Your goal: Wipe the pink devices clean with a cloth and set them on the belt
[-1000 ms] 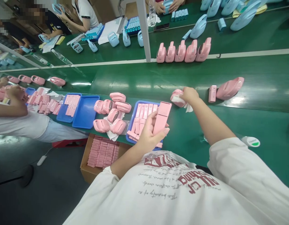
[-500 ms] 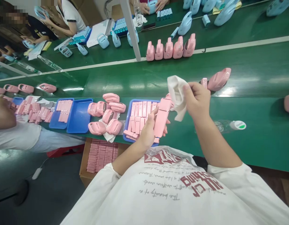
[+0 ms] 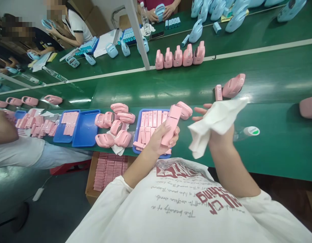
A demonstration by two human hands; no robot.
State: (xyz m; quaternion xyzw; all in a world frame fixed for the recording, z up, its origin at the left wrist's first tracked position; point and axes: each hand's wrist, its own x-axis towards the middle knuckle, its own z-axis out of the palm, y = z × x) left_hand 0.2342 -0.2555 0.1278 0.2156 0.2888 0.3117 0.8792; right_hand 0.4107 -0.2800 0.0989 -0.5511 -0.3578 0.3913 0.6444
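Note:
My left hand (image 3: 162, 138) is closed around a pink rectangular block (image 3: 171, 125), held tilted above the blue tray's right side. A white cloth (image 3: 215, 119) lies spread over my right hand (image 3: 221, 137), which holds it to the right of the block. The fingers of that hand stretch out leftward past the cloth, and its palm is covered. Under my left hand, the blue tray (image 3: 137, 132) carries rows of similar pink blocks. Just behind the held block rests a pink rounded housing (image 3: 185, 110).
Pink housings (image 3: 117, 127) are piled left of the tray. Several others (image 3: 177, 56) line the divider. A bottle (image 3: 243, 133) lies on the right; a pink block (image 3: 218, 92) and housing (image 3: 233, 86) sit beyond it. A box of pink blocks (image 3: 109, 170) stands below. Co-workers sit nearby.
My right hand has drawn away from the pink block, and the cloth has gone from bunched in its fingers to spread across it. My left hand keeps hold of the block.

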